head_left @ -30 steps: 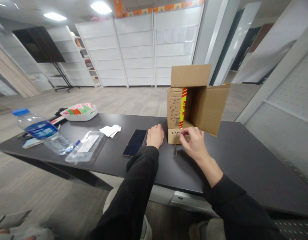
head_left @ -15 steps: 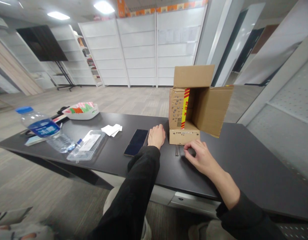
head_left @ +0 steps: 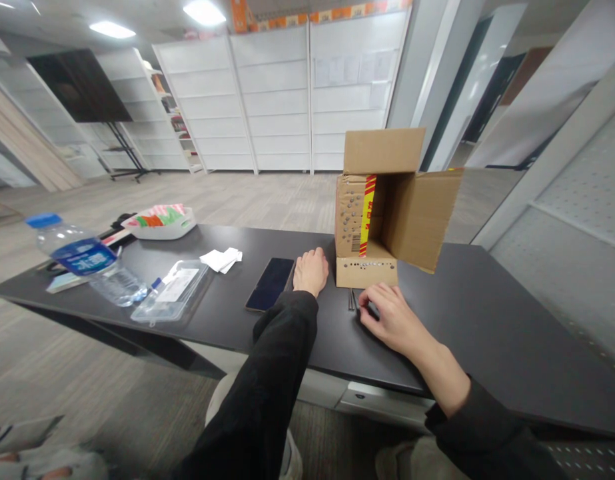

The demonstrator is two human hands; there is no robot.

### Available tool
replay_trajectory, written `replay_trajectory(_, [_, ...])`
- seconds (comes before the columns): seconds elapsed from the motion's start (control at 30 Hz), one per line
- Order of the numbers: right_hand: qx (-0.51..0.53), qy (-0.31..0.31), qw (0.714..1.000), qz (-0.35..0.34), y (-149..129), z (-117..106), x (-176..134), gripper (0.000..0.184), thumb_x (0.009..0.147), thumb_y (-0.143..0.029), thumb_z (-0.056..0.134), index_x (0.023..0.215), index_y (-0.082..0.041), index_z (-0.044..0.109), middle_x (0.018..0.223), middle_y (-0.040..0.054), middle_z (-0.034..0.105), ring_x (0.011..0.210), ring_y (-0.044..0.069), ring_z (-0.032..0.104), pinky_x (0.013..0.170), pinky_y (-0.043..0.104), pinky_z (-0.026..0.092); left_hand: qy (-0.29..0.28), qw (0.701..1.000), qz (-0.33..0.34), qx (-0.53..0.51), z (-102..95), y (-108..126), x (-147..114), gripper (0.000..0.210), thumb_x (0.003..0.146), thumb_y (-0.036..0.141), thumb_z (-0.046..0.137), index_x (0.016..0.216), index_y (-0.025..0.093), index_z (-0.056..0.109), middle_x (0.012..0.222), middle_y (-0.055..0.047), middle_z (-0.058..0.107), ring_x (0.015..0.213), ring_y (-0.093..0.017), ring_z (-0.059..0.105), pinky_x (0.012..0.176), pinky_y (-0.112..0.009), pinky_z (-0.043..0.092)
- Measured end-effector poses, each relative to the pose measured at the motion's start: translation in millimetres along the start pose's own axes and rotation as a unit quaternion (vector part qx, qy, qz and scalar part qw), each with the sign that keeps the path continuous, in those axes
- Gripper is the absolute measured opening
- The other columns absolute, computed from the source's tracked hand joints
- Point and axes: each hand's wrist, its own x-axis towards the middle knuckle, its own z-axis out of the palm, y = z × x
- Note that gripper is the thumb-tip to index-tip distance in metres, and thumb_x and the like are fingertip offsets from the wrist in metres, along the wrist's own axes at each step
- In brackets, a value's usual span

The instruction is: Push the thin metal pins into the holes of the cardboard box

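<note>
My right hand [head_left: 387, 315] rests low on the dark table, thumb and index finger pinched at a thin dark nail beside two others. The nails [head_left: 350, 300] lie side by side just in front of the cardboard box's lower flap; whether they are threaded is too small to tell. That cardboard box [head_left: 406, 217] stands on its side with its opening towards me. Many round metal heads dot its left flap and line the lower one. Between the box and a dark phone [head_left: 270, 285], my left hand [head_left: 310, 272] rests on the table, fingers curled, their undersides hidden.
Left of the phone are folded white papers [head_left: 222, 260] and a clear plastic case [head_left: 172, 293]. A tilted water bottle [head_left: 90, 260] and a white tray [head_left: 160, 230] with colourful packets lie farther left. White shelving [head_left: 272, 100] stands behind the table.
My right hand has shifted slightly left and down, bringing the pinched nail alongside the two lying ones. My left hand stays in place; the view has shifted slightly.
</note>
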Motion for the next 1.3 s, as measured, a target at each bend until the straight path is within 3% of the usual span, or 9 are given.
replay_trajectory(1.3, [0.034, -0.034, 0.999, 0.002, -2.5, 3.9, 3.2, 0.014, 0.087, -0.01, 0.051, 0.09, -0.022, 0.057, 0.095, 0.0037, 0.069, 0.093, 0.022, 0.057, 0.085, 0.037, 0.037, -0.002, 1.0, 0.002, -0.003, -1.7, 0.8, 0.2, 0.024, 0.104, 0.025, 0.036, 0.111, 0.018, 0.058, 0.111, -0.012, 0.068, 0.108, -0.024, 0.063, 0.091, -0.035, 0.043])
